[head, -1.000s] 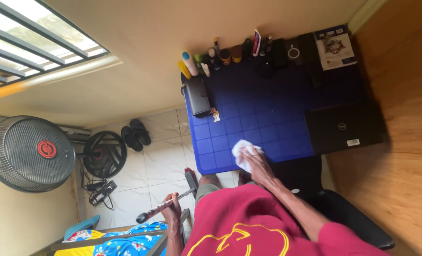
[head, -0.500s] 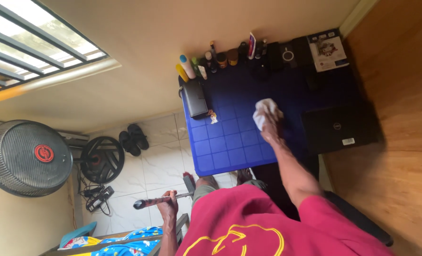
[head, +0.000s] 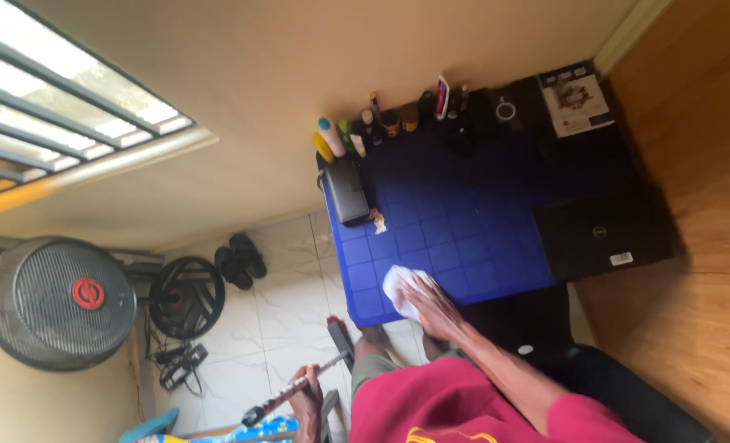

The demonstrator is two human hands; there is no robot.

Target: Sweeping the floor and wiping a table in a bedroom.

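Right hand (head: 427, 302) lies flat with fingers spread on a white cloth (head: 399, 289), pressing it to the blue gridded table top (head: 463, 213) near the table's near edge, toward its left corner. I judge the step as wiping the surface, and to do it well I would keep the palm weight even over the cloth so it does not bunch under the fingertips, and work in overlapping passes along the grid lines rather than in scattered dabs. Left hand (head: 306, 392) is closed around a long dark-handled tool (head: 295, 390), held low beside the body and well apart from the table; I cannot tell what its head is. Outward from the cloth: a small crumpled scrap (head: 378, 220) lies further in, just beside a black pouch (head: 346, 191) at the left edge, so I would lift or skirt these. A closed black laptop (head: 603, 232) sits at the right, well clear of the cloth; keep damp cloth off it. Bottles and jars (head: 381, 123) line the far edge by the wall, easily toppled by a long stroke.
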